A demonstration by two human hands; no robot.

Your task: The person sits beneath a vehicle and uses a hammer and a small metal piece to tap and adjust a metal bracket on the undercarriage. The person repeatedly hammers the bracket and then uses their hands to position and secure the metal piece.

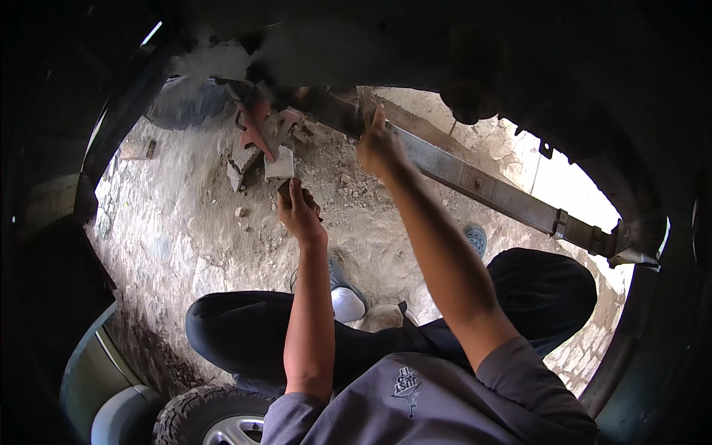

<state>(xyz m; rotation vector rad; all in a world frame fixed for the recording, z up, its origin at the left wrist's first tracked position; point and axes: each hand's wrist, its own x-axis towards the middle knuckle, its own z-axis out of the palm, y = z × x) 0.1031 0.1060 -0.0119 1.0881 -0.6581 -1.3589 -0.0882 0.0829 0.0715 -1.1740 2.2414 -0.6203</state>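
The right hand [382,150] had its grip closed on a blurred strip [365,102], nearer the metal bar [482,184]; contact with it was unclear. From there the bar's long axis slanted rightward and bodyward above the ground [215,245]. The left hand [301,211] had its grip shut round a small dark piece [285,190].

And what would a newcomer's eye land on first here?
Probably the long metal bar, slanting from top centre down to the right, with the right grip overlapping its upper part in view. Next, the red angular piece beside a pale block, left of top centre, then the chunky-treaded tire at the lower left.
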